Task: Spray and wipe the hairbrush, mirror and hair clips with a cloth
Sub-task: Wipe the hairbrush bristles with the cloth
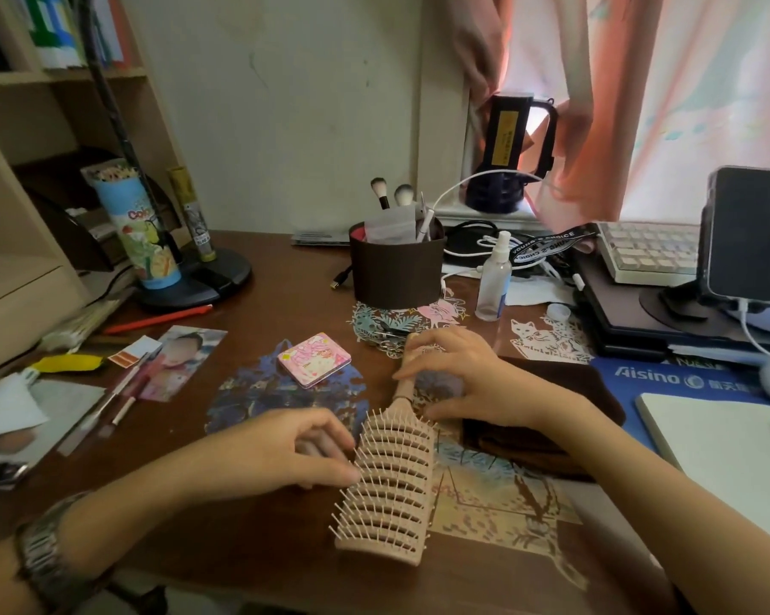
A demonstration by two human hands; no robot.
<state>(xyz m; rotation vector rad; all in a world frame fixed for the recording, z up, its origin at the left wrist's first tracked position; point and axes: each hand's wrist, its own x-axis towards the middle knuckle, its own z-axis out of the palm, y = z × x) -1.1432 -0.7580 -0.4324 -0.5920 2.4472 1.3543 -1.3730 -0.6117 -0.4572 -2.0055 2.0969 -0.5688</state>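
- The brown desk [285, 277] holds everything.
- A dark brown cloth [551, 392] lies flat at the right, under the right wrist.
- The pink hairbrush [392, 486] lies mid-desk, bristles up, handle pointing away.
- The left hand [285, 450] touches the brush head's left edge with curled fingers.
- The right hand [458, 375] curls its fingers around the handle.
- A clear spray bottle [494, 277] stands upright behind.
- A pink folded mirror [314, 360] lies closed, left of the handle.
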